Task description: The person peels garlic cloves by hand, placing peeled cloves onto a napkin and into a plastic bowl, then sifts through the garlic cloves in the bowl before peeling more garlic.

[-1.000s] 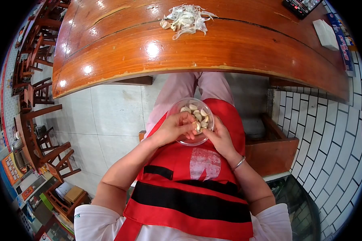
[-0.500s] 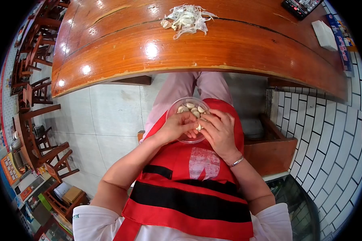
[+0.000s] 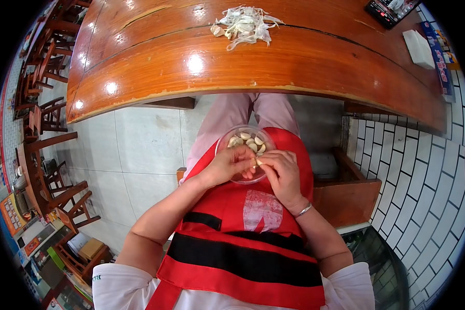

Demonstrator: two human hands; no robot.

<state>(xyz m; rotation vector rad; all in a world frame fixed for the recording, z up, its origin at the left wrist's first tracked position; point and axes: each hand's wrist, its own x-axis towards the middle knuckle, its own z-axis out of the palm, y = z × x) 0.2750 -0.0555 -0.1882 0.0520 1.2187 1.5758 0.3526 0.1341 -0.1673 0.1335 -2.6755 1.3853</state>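
Note:
A clear round plastic bowl (image 3: 223, 138) rests on my lap against the red apron (image 3: 227, 194). Several whitish garlic cloves (image 3: 252, 146) lie in it. Over the near part of the bowl, my left hand (image 3: 233, 163) and my right hand (image 3: 280, 169) meet at their fingertips. Between them sits one small garlic clove (image 3: 258, 161), pinched by both hands. The fingers hide part of this clove and some of the bowl's contents. A bracelet circles my right wrist.
A glossy wooden table (image 3: 155, 67) stands in front of me, with a heap of garlic skins (image 3: 247, 26) on it. Towards the right are white napkins (image 3: 418, 49) and a black box (image 3: 390, 11). Wooden chairs (image 3: 49, 116) stand at left; a tiled wall (image 3: 423, 175) is at right.
My right hand's fingers have drawn together and shifted slightly, leaving more of the bowl and the pinched clove visible. My left hand stays nearly in place.

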